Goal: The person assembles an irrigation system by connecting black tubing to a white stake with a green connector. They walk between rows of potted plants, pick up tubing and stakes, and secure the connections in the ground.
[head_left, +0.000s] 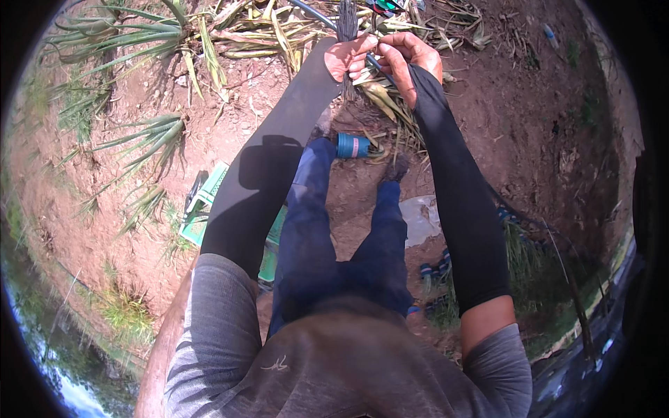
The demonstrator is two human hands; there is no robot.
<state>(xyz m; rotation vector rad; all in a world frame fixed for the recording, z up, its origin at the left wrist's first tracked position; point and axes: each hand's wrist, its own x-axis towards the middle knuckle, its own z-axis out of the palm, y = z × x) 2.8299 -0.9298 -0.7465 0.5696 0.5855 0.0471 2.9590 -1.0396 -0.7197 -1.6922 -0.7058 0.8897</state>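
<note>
Both my arms, in black sleeves, reach forward to a weathered grey wooden post. My left hand is at the right side of the post, its fingers closed in a pinch. My right hand meets it just to the right, with thumb and fingertips pinched together. Whatever lies between the fingertips is too small to make out. A thin blue-grey pipe slants past the post, and part of it is hidden by the post and my hands.
Dry, yellowed leaves lie around the post's foot. A blue pot is tipped over between my feet. Green plastic crates are at my left, and a pale sheet lies at my right. Spiky plants grow from bare soil on the left.
</note>
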